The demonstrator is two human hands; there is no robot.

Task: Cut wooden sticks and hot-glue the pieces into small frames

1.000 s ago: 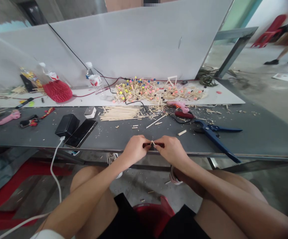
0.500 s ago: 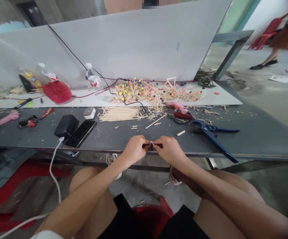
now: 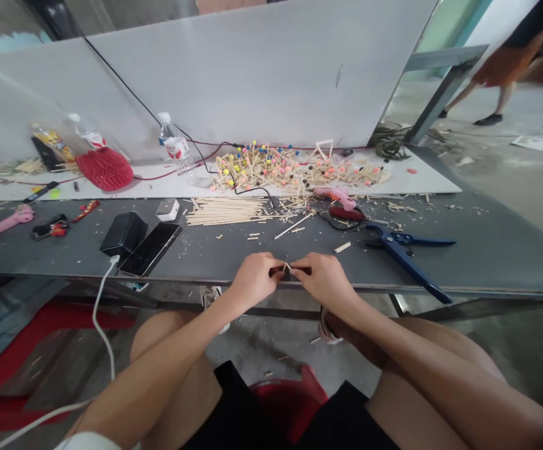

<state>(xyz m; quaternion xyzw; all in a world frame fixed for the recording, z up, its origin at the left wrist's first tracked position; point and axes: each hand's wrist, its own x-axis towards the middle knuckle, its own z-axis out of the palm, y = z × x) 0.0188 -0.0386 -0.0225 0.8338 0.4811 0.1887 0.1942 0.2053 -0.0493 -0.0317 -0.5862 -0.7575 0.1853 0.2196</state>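
My left hand (image 3: 258,275) and my right hand (image 3: 324,276) meet at the front edge of the grey table. Each pinches an end of small pale wooden stick pieces (image 3: 287,266), which come together in an angled tip between my fingertips. My fingers hide most of these pieces. Beyond my hands lies a row of thin wooden sticks (image 3: 227,212). Behind that is a heap of short sticks with coloured balls (image 3: 262,167). A pink glue gun (image 3: 341,197) rests at the heap's right end. To the right of my hands lie blue-handled cutters (image 3: 400,250).
A phone (image 3: 153,250), a black box (image 3: 124,232) with a white cable and a small white cube (image 3: 167,210) lie to the left. A red-handled tool (image 3: 346,214) is near the glue gun. Plastic bottles (image 3: 176,149) stand behind. A person (image 3: 501,75) is at far right.
My hands stay together at the table edge, with the stick pieces' angled tip showing slightly more. The person at far right has moved left. The view has shifted a little.
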